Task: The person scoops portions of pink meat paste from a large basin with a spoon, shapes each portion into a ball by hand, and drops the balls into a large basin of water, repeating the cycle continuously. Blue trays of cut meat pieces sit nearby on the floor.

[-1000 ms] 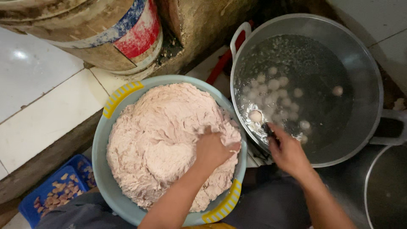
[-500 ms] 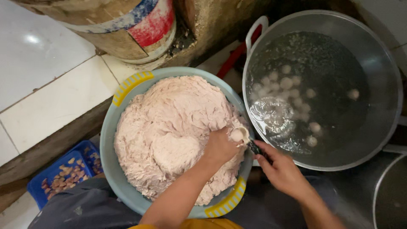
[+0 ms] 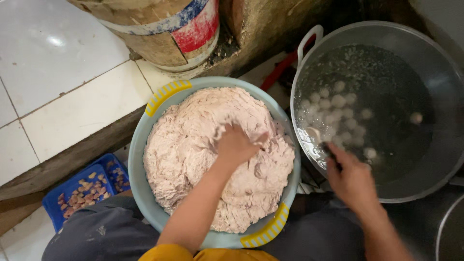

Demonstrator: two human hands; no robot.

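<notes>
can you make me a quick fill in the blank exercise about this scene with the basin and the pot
1. The left hand presses into the pink paste that fills the light blue ____.
2. Pale balls float in the water of the metal ____.
3. The right hand reaches over the pot's near ____.
4. The basin's two handles are coloured ____.

Missing words: basin; pot; rim; yellow

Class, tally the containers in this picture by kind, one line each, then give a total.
Pale blue plastic basin with yellow handles, holding pink paste: 1
Large metal pot of water: 1
Blue plastic crate: 1
Dirty painted barrel: 1
Total: 4
</notes>
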